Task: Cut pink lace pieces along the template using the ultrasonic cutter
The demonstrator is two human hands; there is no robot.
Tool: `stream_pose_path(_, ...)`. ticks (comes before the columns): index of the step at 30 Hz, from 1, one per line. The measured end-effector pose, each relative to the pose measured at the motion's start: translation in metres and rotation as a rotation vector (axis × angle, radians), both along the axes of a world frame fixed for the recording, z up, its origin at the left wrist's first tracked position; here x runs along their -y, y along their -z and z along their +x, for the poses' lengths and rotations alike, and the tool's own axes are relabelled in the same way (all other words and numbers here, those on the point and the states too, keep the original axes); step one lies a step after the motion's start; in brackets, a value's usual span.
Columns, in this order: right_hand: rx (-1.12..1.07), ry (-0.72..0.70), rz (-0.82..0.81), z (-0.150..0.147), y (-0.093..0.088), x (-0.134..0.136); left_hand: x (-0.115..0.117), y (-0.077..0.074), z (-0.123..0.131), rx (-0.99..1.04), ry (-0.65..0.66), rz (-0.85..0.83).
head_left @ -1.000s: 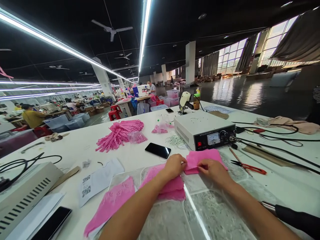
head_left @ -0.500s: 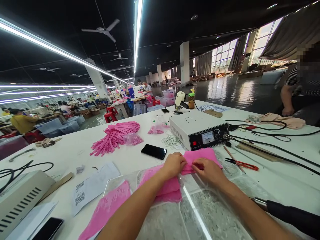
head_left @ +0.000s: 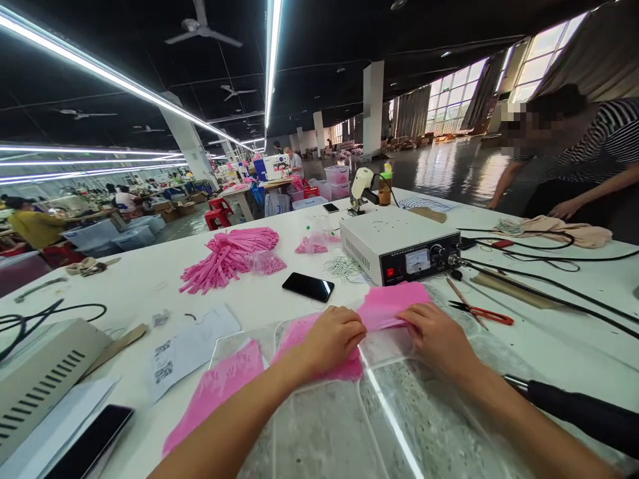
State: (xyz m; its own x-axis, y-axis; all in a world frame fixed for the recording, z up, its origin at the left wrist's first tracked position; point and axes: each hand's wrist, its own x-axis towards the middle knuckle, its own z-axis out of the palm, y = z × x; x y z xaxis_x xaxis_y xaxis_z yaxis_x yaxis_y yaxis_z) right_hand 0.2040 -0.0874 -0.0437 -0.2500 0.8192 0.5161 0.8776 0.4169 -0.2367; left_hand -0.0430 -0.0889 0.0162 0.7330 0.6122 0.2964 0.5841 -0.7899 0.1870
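Both of my hands are at a piece of thin pink fabric in the middle of the table. My left hand pinches its near left corner with curled fingers. My right hand has thumb and fingers closed on its near right edge, and the fabric's front edge is stretched between them. Under my left hand and forearm lies a stack of pink fabric pieces. More pink fabric lies to the left, partly behind my left forearm. A clear sheet with a stone-like pattern is spread beneath my arms.
Behind the fabric stands a grey box with a dial. Orange-handled snips lie to its right, above a black-handled tool. A phone and pink strips are farther back. At right, a person in a striped top leans over the table.
My hands have moved apart, drawing the near edge of the pink fabric straight. The person at the right has leaned in over the table. My view has tilted slightly.
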Motion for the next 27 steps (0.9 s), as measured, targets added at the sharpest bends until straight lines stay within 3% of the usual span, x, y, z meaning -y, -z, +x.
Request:
stream_pose_path(3,-0.018,-0.056,0.015,-0.001,0.005,0.008,0.022,0.011,-0.017,-0.036,0.0,-0.022)
stream_pose_path(6,-0.045,-0.061,0.041,-0.002,0.009,0.002,0.021,0.021,-0.015,-0.041,-0.059,-0.031)
stream_pose_path(9,-0.096,0.001,0.098,-0.001,0.004,-0.016,-0.006,0.019,0.002,0.009,-0.173,-0.022)
stream_pose_path(12,-0.19,0.137,0.21,0.003,-0.013,-0.039,-0.042,0.006,0.02,0.08,-0.269,-0.002)
stream_pose_path(15,-0.243,0.234,0.297,0.009,-0.025,-0.056,-0.068,-0.006,0.031,0.13,-0.274,0.02)
stream_pose_path(17,-0.204,0.203,0.277,0.013,-0.022,-0.059,-0.073,-0.006,0.031,0.124,-0.224,0.008)
stream_pose_path(23,-0.043,0.001,0.092,0.022,0.01,-0.029,-0.05,0.009,0.003,0.051,-0.082,-0.106)
stream_pose_path(27,-0.076,-0.097,0.081,0.006,0.003,-0.006,-0.014,0.0,-0.036,0.075,-0.12,-0.148)
